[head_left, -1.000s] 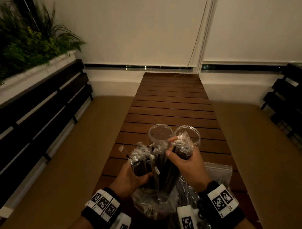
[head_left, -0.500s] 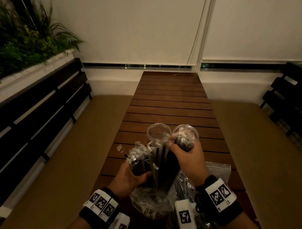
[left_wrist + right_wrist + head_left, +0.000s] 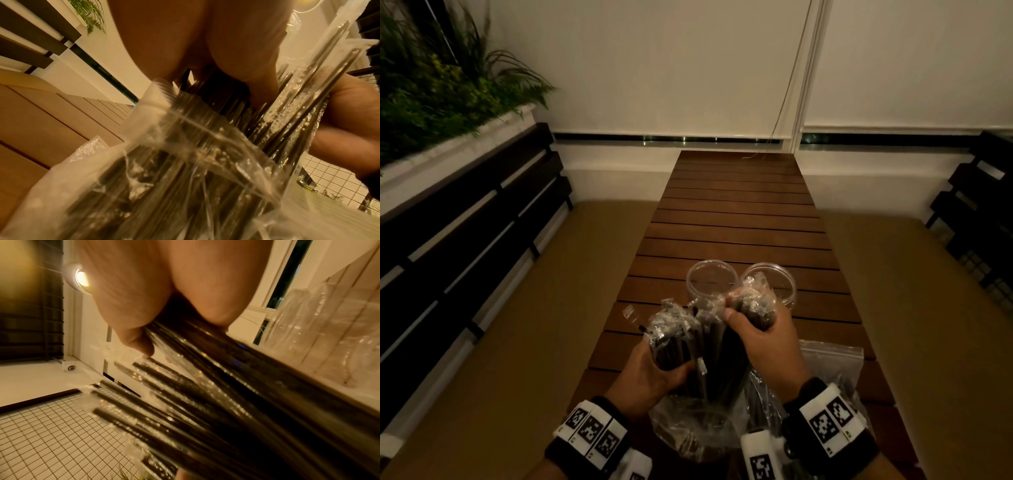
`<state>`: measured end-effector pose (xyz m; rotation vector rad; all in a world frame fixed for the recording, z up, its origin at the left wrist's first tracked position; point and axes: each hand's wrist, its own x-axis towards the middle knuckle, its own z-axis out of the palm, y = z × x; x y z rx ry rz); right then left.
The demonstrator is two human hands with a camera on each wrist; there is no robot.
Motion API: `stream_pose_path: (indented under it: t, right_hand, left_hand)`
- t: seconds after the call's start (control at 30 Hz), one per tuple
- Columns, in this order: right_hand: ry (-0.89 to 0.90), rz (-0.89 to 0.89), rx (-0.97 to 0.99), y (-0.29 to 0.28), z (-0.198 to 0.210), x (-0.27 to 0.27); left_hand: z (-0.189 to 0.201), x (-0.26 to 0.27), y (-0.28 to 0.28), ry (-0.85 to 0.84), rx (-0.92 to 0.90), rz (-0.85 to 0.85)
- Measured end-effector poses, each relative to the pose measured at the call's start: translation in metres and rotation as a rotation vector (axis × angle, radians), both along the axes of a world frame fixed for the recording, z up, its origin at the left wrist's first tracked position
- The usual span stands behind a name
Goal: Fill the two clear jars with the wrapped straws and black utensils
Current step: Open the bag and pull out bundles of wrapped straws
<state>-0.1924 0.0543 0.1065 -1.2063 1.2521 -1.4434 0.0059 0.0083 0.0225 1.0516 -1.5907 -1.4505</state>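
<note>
Two empty clear jars stand side by side on the slatted wooden table [image 3: 736,212]: the left jar [image 3: 710,279] and the right jar [image 3: 780,284]. Just in front of them both hands hold black wrapped straws that rise out of a clear plastic bag [image 3: 688,428]. My left hand [image 3: 654,373] grips one bunch of straws [image 3: 671,339] low down. My right hand [image 3: 760,329] grips a second bunch [image 3: 755,305] near its top, its wrapper ends over the right jar's rim. In the right wrist view the straws [image 3: 216,402] fan out from my fingers [image 3: 131,331].
A second clear zip bag [image 3: 835,363] with dark contents lies on the table by my right wrist. Tan cushions [image 3: 524,308] flank the table on both sides. Dark slatted backrests and a planter with greenery [image 3: 431,85] line the left.
My right hand has drawn its bunch of straws a little apart from the left bunch, staying at the right jar's rim. The left hand holds its bunch in about the same place.
</note>
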Motion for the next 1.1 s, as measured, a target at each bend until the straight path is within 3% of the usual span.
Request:
stream_pose_path:
  t: [0.27,0.5,0.6,0.73,0.93,1.1]
  right_hand:
    - [-0.038,0.089,-0.024,0.022,-0.008,0.011]
    - [0.093,0.243,0.051,0.036,-0.027,0.01]
    - [0.22,0.22,0.053,0.034,-0.038,0.013]
    - [0.126,0.16,0.086,0.024,-0.039,0.015]
    - [0.139,0.133,0.125,0.012,-0.035,0.007]
    - [0.135,0.12,0.106,0.013,-0.04,0.002]
  left_hand:
    - [0.005,-0.003,0.001,-0.025,-0.029,0.001]
    - [0.011,-0.004,0.004,-0.041,-0.009,-0.042]
    - [0.011,-0.006,0.004,-0.039,-0.044,-0.027]
    - [0.011,-0.005,0.005,-0.033,-0.045,-0.016]
    - [0.023,-0.003,0.008,-0.144,-0.11,-0.113]
    - [0.031,-0.004,0.01,-0.116,-0.18,-0.16]
